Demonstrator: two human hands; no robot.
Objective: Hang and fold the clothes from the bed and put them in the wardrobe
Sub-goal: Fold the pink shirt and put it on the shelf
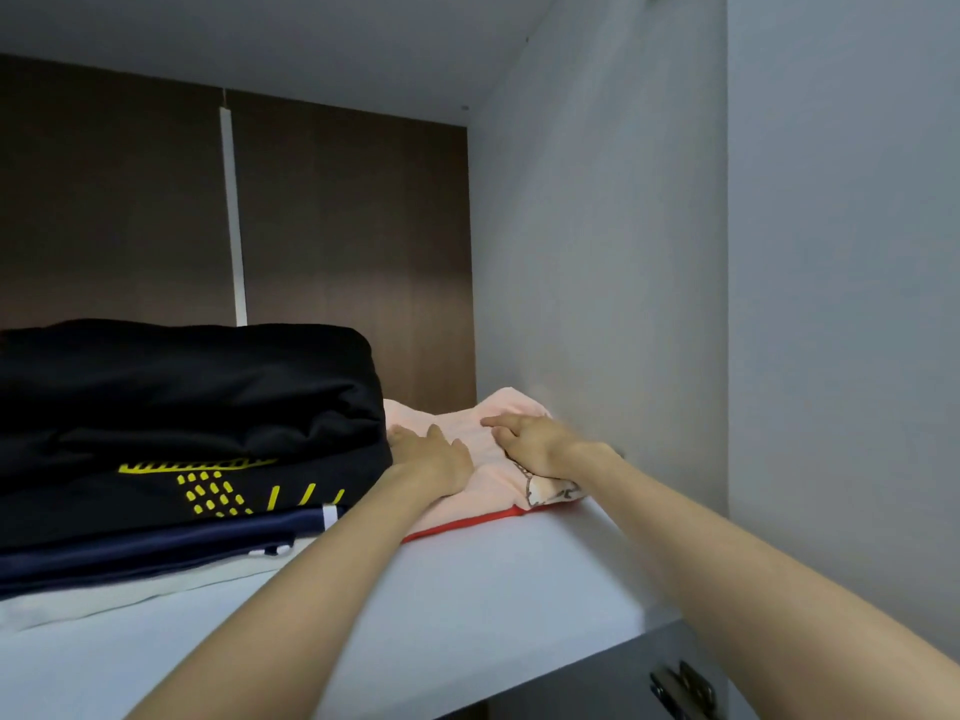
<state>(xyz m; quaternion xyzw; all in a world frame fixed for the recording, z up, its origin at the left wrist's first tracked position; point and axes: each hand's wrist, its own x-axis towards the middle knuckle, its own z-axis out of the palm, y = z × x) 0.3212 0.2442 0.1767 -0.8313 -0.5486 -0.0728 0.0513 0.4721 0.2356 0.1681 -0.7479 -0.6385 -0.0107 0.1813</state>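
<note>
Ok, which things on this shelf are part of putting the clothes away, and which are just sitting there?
In the job: pink folded garment; left hand and right hand resting on it; wardrobe shelf beneath.
Just there: dark stack of folded clothes beside it; door hinge at lower right; white strip on the back panel.

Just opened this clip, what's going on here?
A person is putting folded clothes away on a wardrobe shelf. The left hand and right hand both rest on a folded pink garment. It lies over a red piece at the shelf's right end, by the side wall. A taller stack of dark folded clothes sits right beside it on the left.
</note>
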